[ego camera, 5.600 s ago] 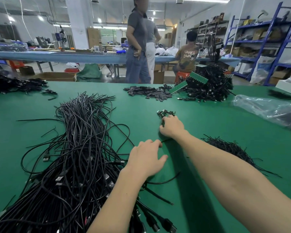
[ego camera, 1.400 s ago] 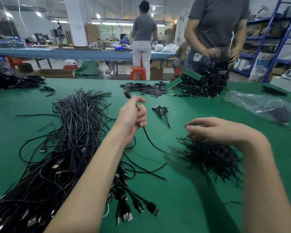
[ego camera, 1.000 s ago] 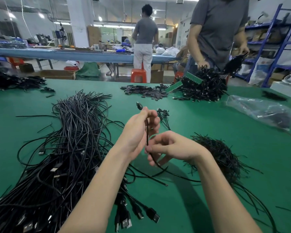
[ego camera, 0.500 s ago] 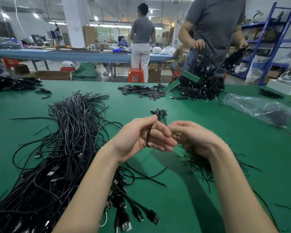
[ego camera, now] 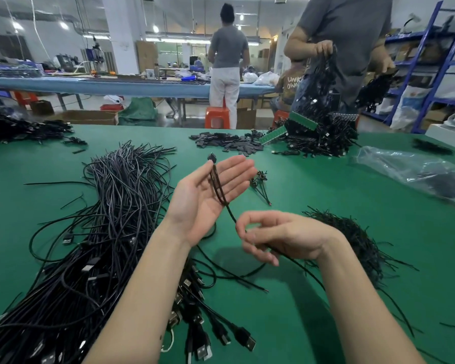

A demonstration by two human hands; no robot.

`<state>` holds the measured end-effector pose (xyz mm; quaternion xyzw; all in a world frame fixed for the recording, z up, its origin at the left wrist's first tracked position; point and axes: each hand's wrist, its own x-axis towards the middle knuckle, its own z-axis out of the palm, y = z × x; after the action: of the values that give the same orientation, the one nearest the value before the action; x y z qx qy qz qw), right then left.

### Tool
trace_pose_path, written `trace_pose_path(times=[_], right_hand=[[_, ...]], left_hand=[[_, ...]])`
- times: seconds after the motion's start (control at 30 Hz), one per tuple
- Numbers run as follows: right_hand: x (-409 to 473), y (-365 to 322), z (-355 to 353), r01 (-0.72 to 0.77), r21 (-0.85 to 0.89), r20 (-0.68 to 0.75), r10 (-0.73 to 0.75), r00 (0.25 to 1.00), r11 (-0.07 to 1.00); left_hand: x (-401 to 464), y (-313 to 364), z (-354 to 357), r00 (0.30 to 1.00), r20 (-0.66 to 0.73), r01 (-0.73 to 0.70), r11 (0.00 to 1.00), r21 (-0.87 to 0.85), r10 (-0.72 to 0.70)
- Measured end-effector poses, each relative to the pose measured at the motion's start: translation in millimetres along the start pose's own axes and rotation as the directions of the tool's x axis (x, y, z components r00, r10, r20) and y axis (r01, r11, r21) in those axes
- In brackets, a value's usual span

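We are holding one black cable [ego camera: 219,191] above the green bench [ego camera: 313,179].
Right of centre, our right hand [ego camera: 281,237] is pinching it between thumb and fingers; just beyond, our left hand [ego camera: 208,198] is lying flat, palm up, with the cable doubled across it.

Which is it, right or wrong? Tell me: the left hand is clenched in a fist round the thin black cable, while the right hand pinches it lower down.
Wrong on one point: in the head view the left hand lies open, palm up, with the thin black cable resting across its fingers. The right hand does pinch it lower down.
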<state>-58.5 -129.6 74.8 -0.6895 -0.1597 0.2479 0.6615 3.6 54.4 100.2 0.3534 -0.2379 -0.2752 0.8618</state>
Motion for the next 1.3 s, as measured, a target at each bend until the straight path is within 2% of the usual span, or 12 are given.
trace_pose_path(times=[0.13, 0.27, 0.37, 0.47, 0.57, 0.67, 0.8, 0.9, 1.03, 1.17, 1.23, 1.3], right_hand=[[-3.4, 25.4, -19.7, -0.146, 0.114, -0.128, 0.160, 0.979, 0.983], [-5.1, -1.1, -26.6, 0.054, 0.290, -0.463, 0.091, 0.882, 0.955], [-11.4, -35.4, -16.5, 0.136, 0.043, -0.669, -0.072, 0.739, 0.990], [-9.9, -54.9, 9.0, 0.190, -0.209, -0.632, -0.280, 0.722, 0.959], [-5.2, -56.9, 26.1, 0.289, -0.279, -0.430, -0.388, 0.815, 0.916], [-4.4, -40.5, 21.6, 0.224, -0.140, -0.170, -0.247, 0.954, 0.964], [-6.1, -4.0, -2.0, -0.034, 0.098, -0.032, 0.038, 0.999, 0.995], [-6.2, 18.5, -18.8, -0.150, 0.196, -0.022, 0.157, 0.987, 0.969], [-0.7, 35.8, -30.8, -0.156, 0.425, -0.096, 0.216, 0.972, 0.892], [4.2, 30.0, -38.1, 0.078, 0.710, -0.304, 0.205, 0.930, 0.700], [6.7, 20.4, -38.3, 0.191, 0.731, -0.416, 0.206, 0.886, 0.655], [10.6, 8.4, -33.4, 0.275, 0.674, -0.527, 0.185, 0.830, 0.686]], left_hand=[[-5.6, 1.8, 0.7, 0.991, 0.102, 0.073, 0.988, 0.139, -0.088], [-4.8, -12.7, 5.6, 0.956, 0.137, 0.174, 0.876, 0.450, -0.260], [0.9, -22.8, 8.2, 0.956, -0.006, 0.227, 0.728, 0.647, -0.292], [5.9, -31.5, 11.7, 0.988, -0.078, 0.153, 0.791, 0.593, -0.132], [8.9, -27.4, 9.8, 0.995, -0.097, 0.027, 0.913, 0.407, 0.013], [5.1, -10.4, 2.6, 0.998, -0.055, 0.012, 0.978, 0.208, 0.000], [0.4, -2.1, 1.3, 1.000, 0.010, 0.024, 0.990, 0.137, -0.025], [-0.3, -6.2, 4.4, 0.994, 0.068, 0.067, 0.976, 0.205, -0.082], [-0.8, -10.3, 5.6, 0.984, 0.081, 0.129, 0.946, 0.298, -0.159], [-1.4, -13.9, 0.6, 0.958, 0.085, 0.196, 0.842, 0.502, -0.273], [1.9, -21.7, -0.5, 0.957, 0.010, 0.220, 0.750, 0.624, -0.289], [5.9, -29.5, -0.8, 0.968, -0.087, 0.233, 0.721, 0.652, -0.234]])
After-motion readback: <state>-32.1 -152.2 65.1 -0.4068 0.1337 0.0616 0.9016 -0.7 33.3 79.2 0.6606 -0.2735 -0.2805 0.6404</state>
